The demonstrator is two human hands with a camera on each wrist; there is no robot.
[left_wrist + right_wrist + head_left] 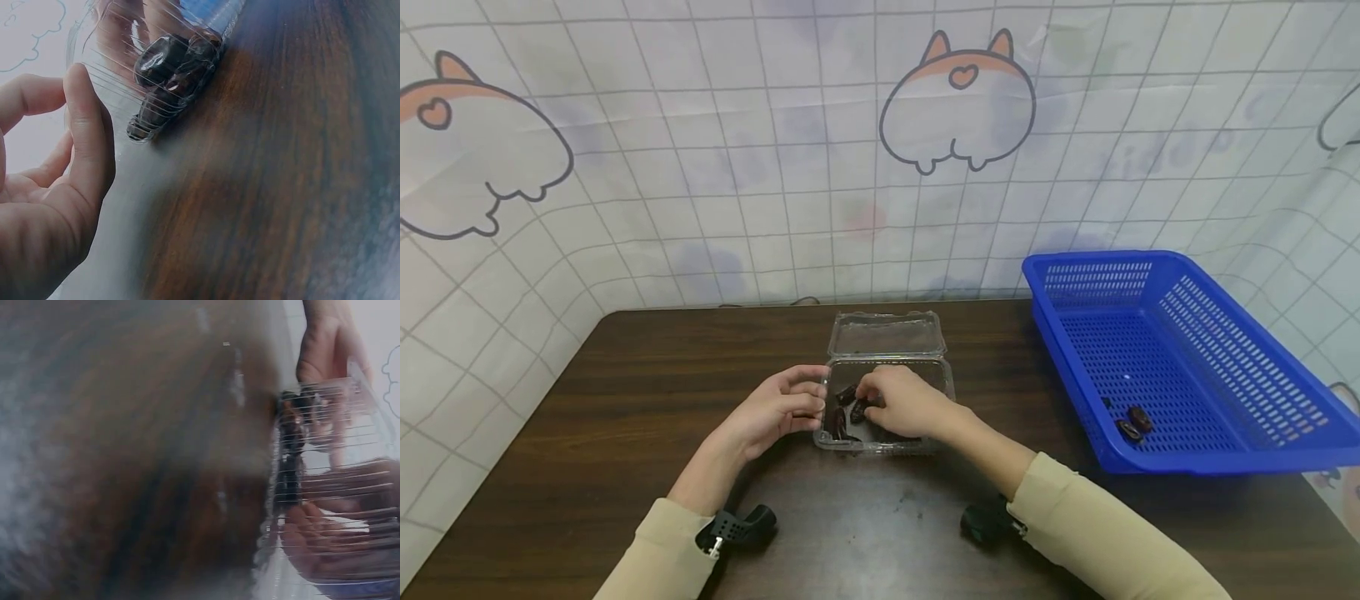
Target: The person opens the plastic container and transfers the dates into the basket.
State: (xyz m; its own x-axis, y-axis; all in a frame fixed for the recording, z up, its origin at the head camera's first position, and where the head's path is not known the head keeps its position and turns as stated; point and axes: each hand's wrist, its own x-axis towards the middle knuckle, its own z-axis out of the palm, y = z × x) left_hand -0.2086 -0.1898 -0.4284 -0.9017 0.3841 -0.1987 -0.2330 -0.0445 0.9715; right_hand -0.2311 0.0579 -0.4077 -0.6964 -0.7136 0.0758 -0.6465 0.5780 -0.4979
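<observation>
A clear plastic clamshell box [887, 446] stands on the table with its lid [887, 335] folded back. Several dark, wrinkled dates [840, 423] lie toward its left side, also visible through the wall as dates [159, 62] in the left wrist view. My left hand [782, 408] holds the box's left rim, thumb and fingertips at the edge. Reaching down into the box, my right hand [906, 402] pinches a date [858, 412] between thumb and fingers. In the right wrist view, that right hand [337, 531] shows through the ridged plastic.
To the right stands a large blue plastic basket [1075, 400] with slotted walls; a few dates [1139, 418] lie in its near left corner. The dark wooden table [647, 392] meets a wall sheet [700, 167] with a grid and cartoon print behind.
</observation>
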